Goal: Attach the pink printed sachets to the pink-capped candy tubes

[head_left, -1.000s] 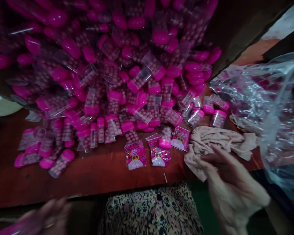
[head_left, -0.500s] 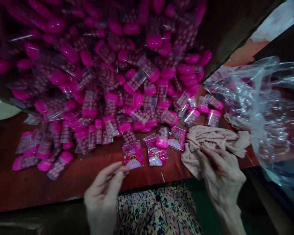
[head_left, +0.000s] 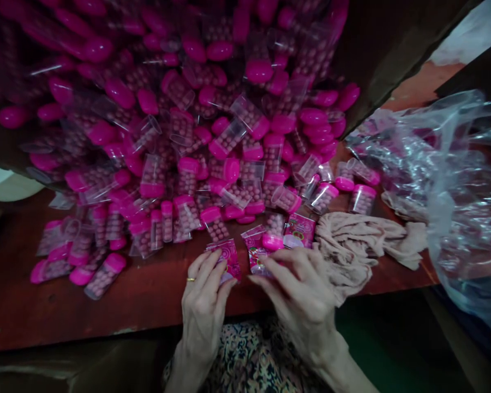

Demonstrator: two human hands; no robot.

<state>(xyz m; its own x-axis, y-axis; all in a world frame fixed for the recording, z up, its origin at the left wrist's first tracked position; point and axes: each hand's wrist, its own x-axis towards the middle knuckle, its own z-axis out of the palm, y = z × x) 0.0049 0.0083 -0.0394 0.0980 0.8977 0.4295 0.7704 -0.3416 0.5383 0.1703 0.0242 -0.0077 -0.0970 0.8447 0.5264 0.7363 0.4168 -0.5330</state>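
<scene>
Fingers of my left hand [head_left: 204, 297] lie stretched over the left part of a pink printed sachet [head_left: 230, 255], with the thumb apart at its lower right. A gold-coloured ring sits on one finger. My right hand [head_left: 306, 289] reaches over the front of a second group of pink sachets [head_left: 251, 243], thumb and fingers apart; whether it touches them I cannot tell. Against these sachets rests a small clear jar [head_left: 275, 225] of pale pink balls, its pink cap toward me. Another pink sachet [head_left: 299, 229] lies just behind the right hand.
A large heap of pink-capped jars [head_left: 180, 125] spills from a dark container onto the red-brown table [head_left: 147, 295]. Several jars [head_left: 105, 275] lie at the left. A crumpled beige cloth [head_left: 352, 240] and clear plastic bags [head_left: 454, 191] are at the right.
My right hand has left the beige cloth and moved left to the sachets. My left hand has moved right and forward, onto the left sachet.
</scene>
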